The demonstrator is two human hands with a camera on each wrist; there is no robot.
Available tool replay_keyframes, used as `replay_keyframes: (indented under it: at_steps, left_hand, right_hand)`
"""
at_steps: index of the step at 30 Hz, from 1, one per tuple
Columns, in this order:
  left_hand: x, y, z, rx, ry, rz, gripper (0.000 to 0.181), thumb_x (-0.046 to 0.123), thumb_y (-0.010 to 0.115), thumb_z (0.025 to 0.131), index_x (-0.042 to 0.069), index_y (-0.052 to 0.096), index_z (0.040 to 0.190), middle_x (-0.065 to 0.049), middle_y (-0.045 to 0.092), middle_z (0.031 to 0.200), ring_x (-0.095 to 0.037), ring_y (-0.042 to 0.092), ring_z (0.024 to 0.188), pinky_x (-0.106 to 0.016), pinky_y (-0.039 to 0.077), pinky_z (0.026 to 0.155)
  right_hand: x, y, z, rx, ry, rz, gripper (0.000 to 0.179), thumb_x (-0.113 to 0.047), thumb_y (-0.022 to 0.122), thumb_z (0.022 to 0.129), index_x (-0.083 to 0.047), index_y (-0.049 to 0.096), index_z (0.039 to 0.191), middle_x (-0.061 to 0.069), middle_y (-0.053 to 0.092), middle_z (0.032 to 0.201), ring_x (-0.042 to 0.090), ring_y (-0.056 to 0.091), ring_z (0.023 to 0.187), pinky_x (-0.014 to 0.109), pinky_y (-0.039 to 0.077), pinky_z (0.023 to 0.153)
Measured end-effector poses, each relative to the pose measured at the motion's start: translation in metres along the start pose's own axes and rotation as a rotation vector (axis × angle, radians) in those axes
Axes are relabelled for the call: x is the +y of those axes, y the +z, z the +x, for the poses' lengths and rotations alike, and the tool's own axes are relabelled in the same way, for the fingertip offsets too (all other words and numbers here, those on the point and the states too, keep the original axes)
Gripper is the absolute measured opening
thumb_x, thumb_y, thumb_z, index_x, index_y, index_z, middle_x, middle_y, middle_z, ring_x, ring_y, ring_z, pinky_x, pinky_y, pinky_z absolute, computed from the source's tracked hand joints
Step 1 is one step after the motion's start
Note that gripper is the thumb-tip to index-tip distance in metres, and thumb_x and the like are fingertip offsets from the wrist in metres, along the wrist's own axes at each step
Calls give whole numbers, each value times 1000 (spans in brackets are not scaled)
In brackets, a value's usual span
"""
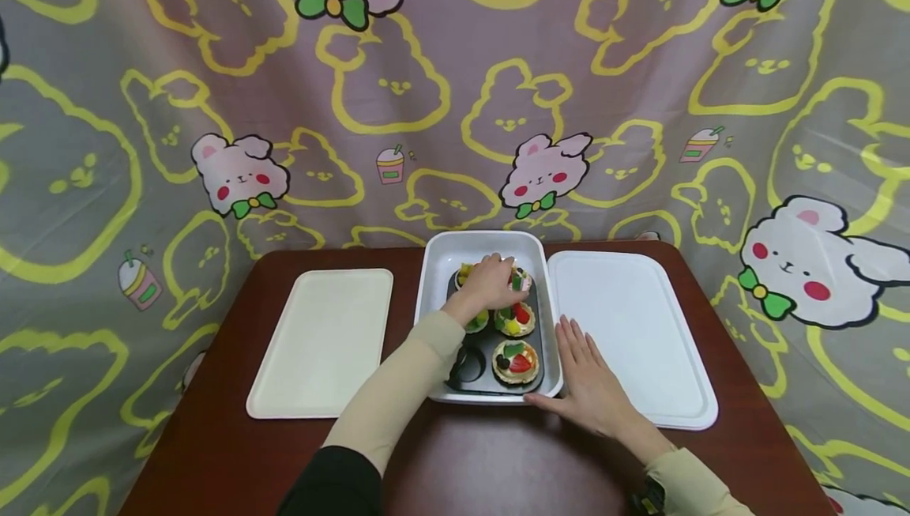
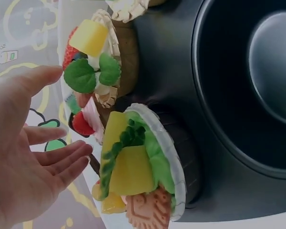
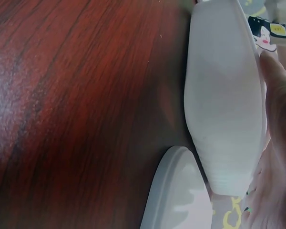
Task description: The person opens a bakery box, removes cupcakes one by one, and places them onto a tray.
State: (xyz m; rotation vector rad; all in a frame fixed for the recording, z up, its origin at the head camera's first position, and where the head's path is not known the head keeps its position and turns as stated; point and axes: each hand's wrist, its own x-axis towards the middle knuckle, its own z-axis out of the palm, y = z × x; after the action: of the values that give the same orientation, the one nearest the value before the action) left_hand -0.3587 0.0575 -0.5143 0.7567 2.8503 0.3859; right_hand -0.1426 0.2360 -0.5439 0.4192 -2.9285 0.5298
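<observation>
A deep white tray (image 1: 432, 263) holds a dark muffin tin (image 1: 483, 382) with several fruit-topped tarts. Over the tarts at the back of the tin is my left hand (image 1: 490, 287), palm down. Its fingers (image 2: 69, 160) are extended and apart in the left wrist view, close to a tart with yellow cubes and a biscuit (image 2: 155, 167). Beyond it sits a tart with a green leaf and strawberry (image 2: 117, 57). At the tray's front right corner my right hand (image 1: 590, 382) rests with straight fingers along the side, thumb at the front rim.
A cream flat tray (image 1: 327, 342) lies on the left of the dark wooden table (image 1: 490, 461). To the right, a white flat tray (image 1: 633, 326) lies beside the deep one. A round cup of the tin (image 1: 469, 363) shows at front left. A patterned curtain (image 1: 441, 160) hangs behind.
</observation>
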Motion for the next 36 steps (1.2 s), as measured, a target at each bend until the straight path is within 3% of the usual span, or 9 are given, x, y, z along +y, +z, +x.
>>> replay_keyframes:
  at_steps: [3, 9, 15, 20, 24, 28, 36]
  left_hand:
    - [0, -1, 4, 4, -5, 11, 81, 58, 76, 96, 2, 60, 152, -21, 62, 153, -34, 59, 143, -45, 49, 123]
    - [2, -5, 5, 21, -9, 31, 61, 55, 78, 96, 3, 72, 127, -14, 70, 130, -26, 65, 118, -41, 55, 111]
    - [17, -24, -10, 8, -15, 77, 49, 53, 80, 96, 5, 74, 105, -12, 70, 123, -24, 64, 113, -40, 55, 109]
    - [23, -27, -13, -6, -50, 91, 50, 53, 84, 95, 5, 76, 106, -11, 70, 124, -24, 64, 114, -38, 55, 110]
    - [22, -25, -10, -24, -70, 34, 45, 48, 86, 94, 6, 75, 104, -10, 68, 120, -22, 63, 107, -39, 57, 103]
    - [22, -22, -9, -42, -96, 8, 47, 47, 87, 94, 6, 75, 112, -10, 67, 120, -22, 61, 107, -40, 58, 101]
    - [17, -13, -5, -11, -110, -39, 48, 43, 89, 91, 4, 76, 115, -12, 66, 122, -23, 60, 109, -39, 58, 101]
  right_hand:
    - [0, 2, 0, -2, 4, -6, 134, -79, 77, 83, 9, 25, 169, 31, 25, 179, 51, 27, 166, 66, 28, 133]
    - [0, 2, -1, -12, 23, -13, 132, -78, 76, 84, 8, 24, 170, 31, 24, 179, 50, 26, 167, 65, 28, 134]
    - [1, 2, -2, -6, 21, -23, 132, -78, 76, 85, 8, 25, 170, 31, 26, 179, 50, 27, 167, 64, 29, 134]
    - [0, 2, -1, -8, 16, -14, 131, -78, 75, 86, 8, 24, 170, 31, 26, 179, 50, 27, 166, 64, 29, 134]
    - [-1, 2, -2, -7, 10, -12, 132, -79, 75, 85, 9, 24, 170, 31, 27, 178, 50, 28, 166, 65, 29, 133]
    - [0, 3, -2, -5, 8, -10, 132, -79, 74, 86, 9, 23, 170, 31, 27, 178, 50, 28, 166, 64, 29, 133]
    - [1, 3, -1, -7, 10, -11, 132, -79, 74, 86, 9, 22, 170, 31, 25, 179, 49, 28, 167, 64, 28, 134]
